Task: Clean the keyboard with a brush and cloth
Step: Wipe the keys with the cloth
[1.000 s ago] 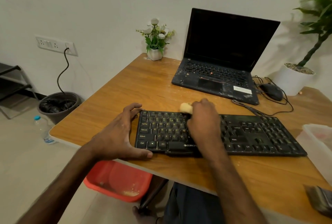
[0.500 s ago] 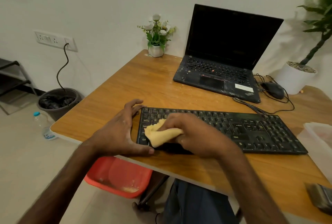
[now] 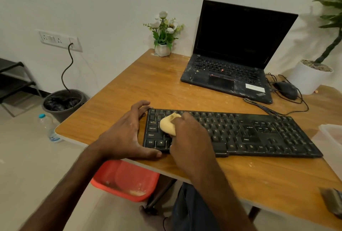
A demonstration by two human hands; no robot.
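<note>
My right hand (image 3: 187, 134) has its fingers curled round the yellow cloth (image 3: 167, 125), pressing it on the keys at the keyboard's (image 3: 259, 134) left end. My left hand (image 3: 125, 134) lies spread open beside it, thumb along the front edge, fingertips at the far left corner. The keyboard lies near the table's (image 3: 148, 86) front edge, the laptop (image 3: 231, 71) behind it. The brush (image 3: 332, 202) lies at the near right corner, well apart.
</note>
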